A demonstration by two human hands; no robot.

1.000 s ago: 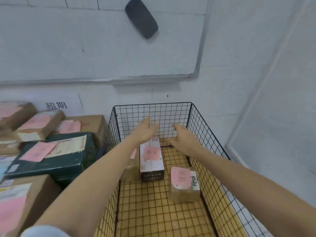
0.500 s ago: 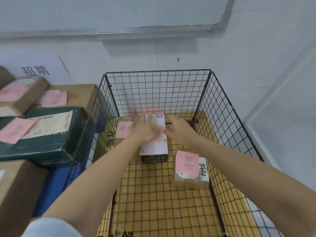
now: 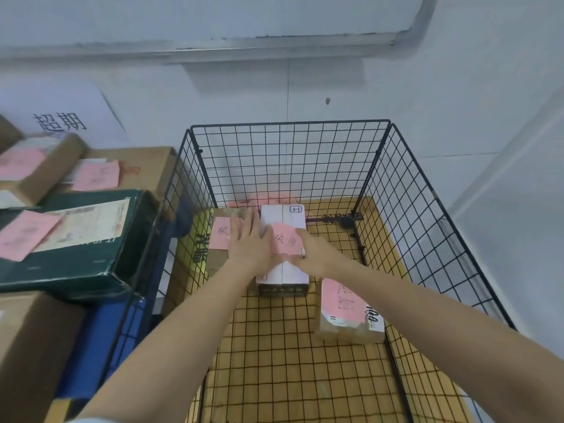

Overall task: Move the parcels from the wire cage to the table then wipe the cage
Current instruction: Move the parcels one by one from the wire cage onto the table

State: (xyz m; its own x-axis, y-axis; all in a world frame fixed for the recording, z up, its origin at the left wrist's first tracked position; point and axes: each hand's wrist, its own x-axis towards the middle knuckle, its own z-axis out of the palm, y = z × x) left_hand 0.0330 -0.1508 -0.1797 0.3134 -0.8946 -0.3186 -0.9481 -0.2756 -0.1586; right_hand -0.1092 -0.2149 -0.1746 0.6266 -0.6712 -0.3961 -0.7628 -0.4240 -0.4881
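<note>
I have one view only: the head camera, facing forward and down into the wire cage (image 3: 290, 166). It sits close above.
</note>
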